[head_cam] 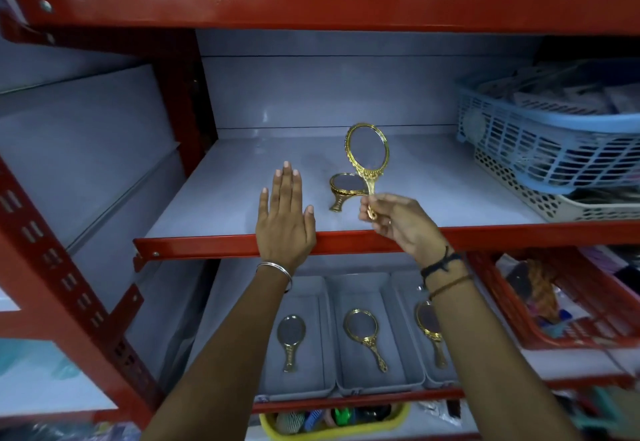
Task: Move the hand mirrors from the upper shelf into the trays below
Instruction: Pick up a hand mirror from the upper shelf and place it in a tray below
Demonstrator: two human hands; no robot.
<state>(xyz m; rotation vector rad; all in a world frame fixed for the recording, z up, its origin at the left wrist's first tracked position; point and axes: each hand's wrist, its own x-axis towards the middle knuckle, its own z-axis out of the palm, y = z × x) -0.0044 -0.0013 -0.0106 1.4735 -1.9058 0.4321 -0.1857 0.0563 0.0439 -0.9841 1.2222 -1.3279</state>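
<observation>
We hold an oval gold-framed hand mirror with an ornate handle (367,156) upright in our right hand (398,224), fingers pinched around the lower end of its handle, the glass raised above the grey upper shelf with its red front rail (221,243). Our left hand (285,219) lies flat and open, fingers extended, palm over the rail, gripping nothing. A second gold hand mirror (346,189) lies on the shelf just behind the held one.

Below, three grey rectangular plastic trays sit side by side: the left tray (311,288), the middle tray (391,371) and the right tray (398,288), each already holding one gold mirror.

To do this step well, we judge it best to draw the mirror back clear of the rail before lowering, since the pinch low on the handle leaves the head free to swing. We would tilt it flat as it descends and lay it beside a mirror already in a tray, not on its glass. The left hand could steady us on the rail, or reach for the mirror left on the shelf.
</observation>
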